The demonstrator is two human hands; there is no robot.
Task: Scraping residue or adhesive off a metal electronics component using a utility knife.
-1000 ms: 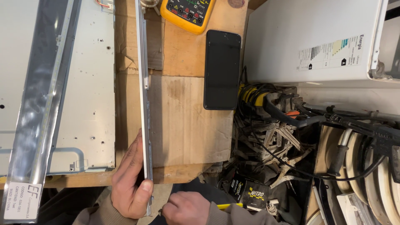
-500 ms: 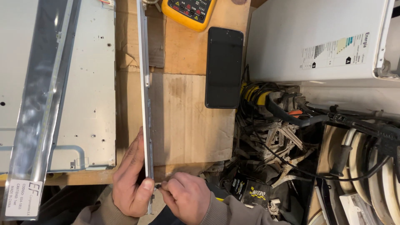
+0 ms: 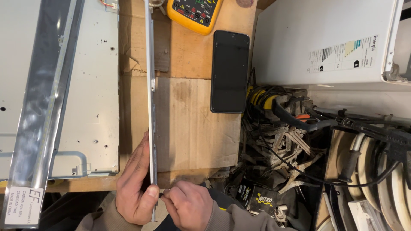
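1. Far left, a long strip in a clear plastic sleeve [image 3: 40, 111] lies slanted over a pale grey metal panel [image 3: 92, 107]; neither has moved over the last second.
2. The left hand [image 3: 136, 188] grips the near end of the thin metal strip [image 3: 150, 85], thumb on one side and fingers wrapped behind. It holds the strip on edge just as it did a second ago, and the strip runs straight away across the cardboard-covered bench [image 3: 197, 132].
3. What has changed is the right hand [image 3: 188, 204]: a second ago it sat low and apart, and now it has come up beside the left thumb, fingertips pinched at the strip's near end. I cannot tell whether it nips a small part, a wire or only the strip's edge.
4. I judge that the work has passed from steadying the strip to fine finger work at its end.
5. Further right lie a yellow multimeter [image 3: 193, 15], a black phone [image 3: 230, 71] lying flat, and a heap of cables and clamps [image 3: 291, 141] beneath a white appliance [image 3: 325, 38].
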